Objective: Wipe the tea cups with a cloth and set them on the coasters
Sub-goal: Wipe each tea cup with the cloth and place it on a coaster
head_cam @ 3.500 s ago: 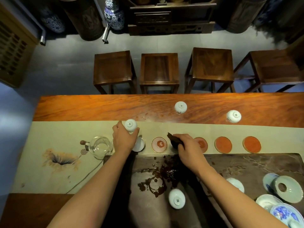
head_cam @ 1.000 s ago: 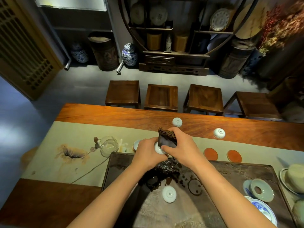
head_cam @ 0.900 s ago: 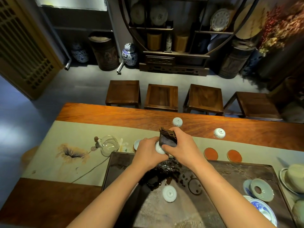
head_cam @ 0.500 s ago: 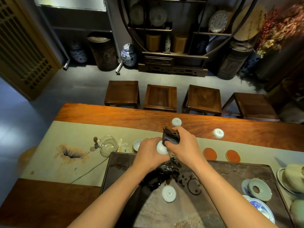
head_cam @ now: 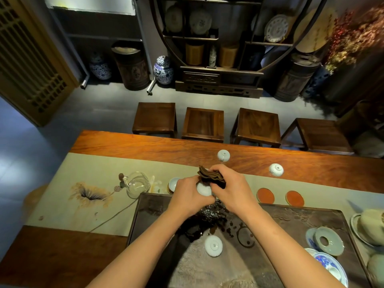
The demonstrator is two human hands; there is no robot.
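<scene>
While one inverted cup point(head_cam: 213, 245) sits nearest on the dark tea tray point(head_cam: 295, 217), beside wet tea stains, both hands work above the tray's far edge. Left hand point(head_cam: 188, 197) is wrapped around a white tea cup point(head_cam: 203, 189), fingers curled on it. Right hand point(head_cam: 232, 189) pinches a folded brown cloth point(head_cam: 211, 178) and presses it to that cup. Versus half a second ago the cloth sits a bit lower over the cup and more of the cup wall is covered; hands otherwise keep the same spot. Left of them, one upright cup point(head_cam: 172, 183) stands on a coaster, same as before, with a glass pitcher point(head_cam: 137, 183) just beside. Two orange coasters point(head_cam: 265, 195) lie bare on the runner point(head_cam: 99, 169), right of the hands. Farther out, two upside-down cups point(head_cam: 223, 155) rest on the wood table point(head_cam: 145, 146), unmoved. Four stools point(head_cam: 203, 123) stand beyond.
</scene>
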